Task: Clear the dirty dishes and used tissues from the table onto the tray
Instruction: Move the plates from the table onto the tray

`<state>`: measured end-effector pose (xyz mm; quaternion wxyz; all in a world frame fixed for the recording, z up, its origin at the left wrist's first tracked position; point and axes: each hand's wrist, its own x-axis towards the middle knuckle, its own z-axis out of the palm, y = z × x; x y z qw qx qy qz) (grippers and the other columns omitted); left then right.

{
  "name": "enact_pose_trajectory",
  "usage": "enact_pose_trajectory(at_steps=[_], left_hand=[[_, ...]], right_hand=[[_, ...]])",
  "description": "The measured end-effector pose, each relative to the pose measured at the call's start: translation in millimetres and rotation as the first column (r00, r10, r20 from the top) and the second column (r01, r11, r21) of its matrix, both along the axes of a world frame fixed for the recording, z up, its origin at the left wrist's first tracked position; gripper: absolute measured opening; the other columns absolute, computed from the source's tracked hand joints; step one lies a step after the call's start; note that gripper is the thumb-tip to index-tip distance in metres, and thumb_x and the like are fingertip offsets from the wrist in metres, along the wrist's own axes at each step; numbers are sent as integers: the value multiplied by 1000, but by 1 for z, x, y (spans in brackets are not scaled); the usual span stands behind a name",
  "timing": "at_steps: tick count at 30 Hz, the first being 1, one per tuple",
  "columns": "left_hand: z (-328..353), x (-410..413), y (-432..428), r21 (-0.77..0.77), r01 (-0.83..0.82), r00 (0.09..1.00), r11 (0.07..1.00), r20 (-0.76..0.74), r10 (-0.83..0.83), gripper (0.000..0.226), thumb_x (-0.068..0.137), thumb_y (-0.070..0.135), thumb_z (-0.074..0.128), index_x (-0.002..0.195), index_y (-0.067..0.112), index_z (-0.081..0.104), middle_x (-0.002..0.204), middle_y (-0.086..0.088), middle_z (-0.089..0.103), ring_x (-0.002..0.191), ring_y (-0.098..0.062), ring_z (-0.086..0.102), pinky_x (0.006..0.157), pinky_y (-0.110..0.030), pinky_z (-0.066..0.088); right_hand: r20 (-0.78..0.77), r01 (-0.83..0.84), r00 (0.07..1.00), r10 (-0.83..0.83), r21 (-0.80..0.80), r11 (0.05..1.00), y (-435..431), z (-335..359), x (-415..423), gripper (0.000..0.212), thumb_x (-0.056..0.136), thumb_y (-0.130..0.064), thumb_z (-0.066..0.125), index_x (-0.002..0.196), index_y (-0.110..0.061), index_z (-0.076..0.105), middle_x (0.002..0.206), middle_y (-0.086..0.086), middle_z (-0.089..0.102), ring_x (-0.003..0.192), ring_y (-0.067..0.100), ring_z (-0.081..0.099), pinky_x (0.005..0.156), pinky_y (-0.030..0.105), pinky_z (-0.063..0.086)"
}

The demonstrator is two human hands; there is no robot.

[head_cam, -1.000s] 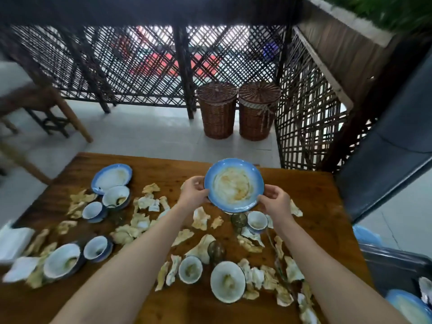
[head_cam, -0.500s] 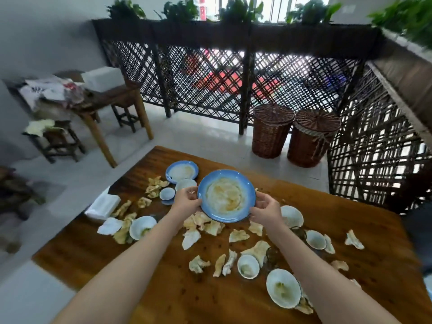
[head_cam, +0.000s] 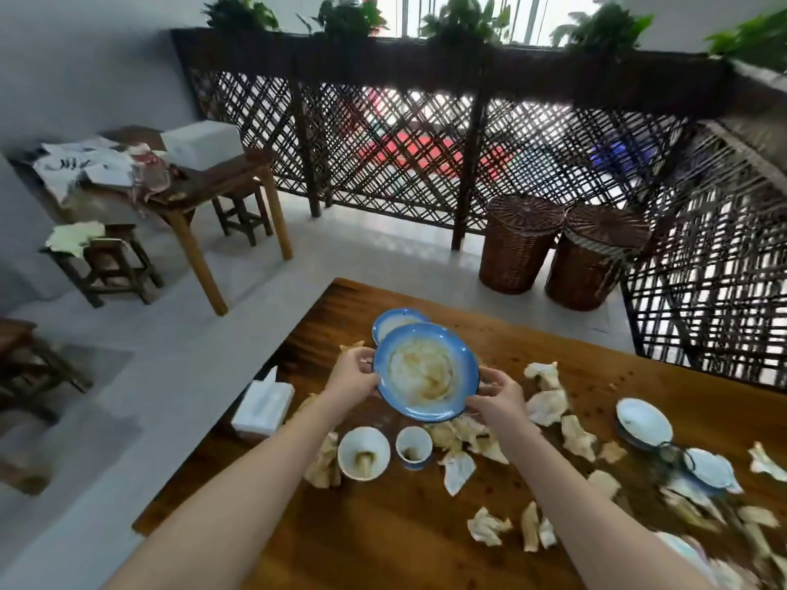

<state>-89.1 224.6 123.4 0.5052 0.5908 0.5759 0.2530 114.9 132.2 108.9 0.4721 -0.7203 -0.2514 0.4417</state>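
A dirty blue-rimmed plate [head_cam: 426, 370] smeared with sauce is held above the wooden table [head_cam: 404, 542]. My left hand [head_cam: 351, 379] grips its left edge and my right hand [head_cam: 496, 391] grips its right edge. Just behind it a second blue plate [head_cam: 389, 321] lies on the table. Below the held plate stand a white bowl [head_cam: 363, 453] and a small cup [head_cam: 414, 447], both soiled. Several crumpled used tissues [head_cam: 547, 406] are scattered over the table. More bowls [head_cam: 643, 421] sit at the right. No tray is in view.
A white tissue box [head_cam: 262, 406] sits at the table's left edge. Two wicker baskets [head_cam: 521, 244] stand by the lattice fence beyond the table. A side table [head_cam: 200, 185] with clutter and stools [head_cam: 108, 261] are at the left, across the tiled floor.
My view has swung to the left and up. Both hands carried the dirty plate leftward over the table, now above the second blue plate near the far left end.
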Motion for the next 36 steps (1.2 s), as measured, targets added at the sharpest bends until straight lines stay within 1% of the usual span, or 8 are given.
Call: enact_pose_trajectory(at_steps=[3,8,12,17,21,26,30,36], left_hand=[[-4,-10,18,-25,41,999,999,-16,-42,47,88,-1,64,131,7,50,101,-5,63,82,-12,64,58,-17,55],[-14,-1,30,-79,128,991,989,-15,-130,54,83,-2,69,133,4,49,112,-14,63,91,-22,66,61,-22,57],[-22,16,25,-77,139,990,987,21,-138,53,82,-5,68,131,2,49,116,-13,59,94,-21,62,53,-18,54],[-28,23,30,-67,107,994,992,17,-106,47,87,-5,62,132,4,49,116,-10,60,97,-21,61,50,-16,53],[-26,14,52,-63,70,997,996,-28,-72,49,89,3,64,135,8,48,124,-10,60,103,-19,58,85,-32,57],[-26,3,92,-65,106,994,992,-9,-107,49,90,3,63,136,8,47,121,-7,57,83,-7,57,50,-11,47],[-27,2,140,-85,134,991,987,37,-132,46,90,1,61,134,6,48,122,-11,59,79,-11,62,44,-11,45],[-47,10,218,-100,136,990,986,31,-134,46,89,3,63,133,10,50,119,-4,59,96,-16,61,57,-16,51]], right_hand=[[-6,48,999,-48,-27,998,7,-4,-16,61,78,7,70,132,-12,47,104,12,64,81,20,66,43,16,45],[57,114,992,-110,-82,990,2,-11,-14,60,78,8,70,130,-12,49,141,13,44,89,21,65,45,17,47],[53,126,991,-122,-91,988,-3,-16,2,66,77,7,70,136,-13,46,105,9,62,82,22,66,63,33,56],[3,137,991,-137,-81,987,12,-17,4,64,76,7,70,132,-14,48,101,10,62,86,25,65,65,33,53],[-11,114,993,-114,-42,993,29,-12,-4,63,76,4,74,132,-15,50,98,7,63,84,22,66,58,28,49],[33,64,997,-64,-8,998,70,-3,-6,56,78,5,69,127,-14,51,101,8,64,81,21,66,54,22,48],[77,72,994,-73,18,997,115,2,-8,48,78,6,67,119,-15,54,94,2,63,78,15,64,48,16,46],[79,113,991,-111,-31,993,191,-14,-6,52,77,8,70,123,-12,54,105,12,64,96,29,66,69,32,56]])
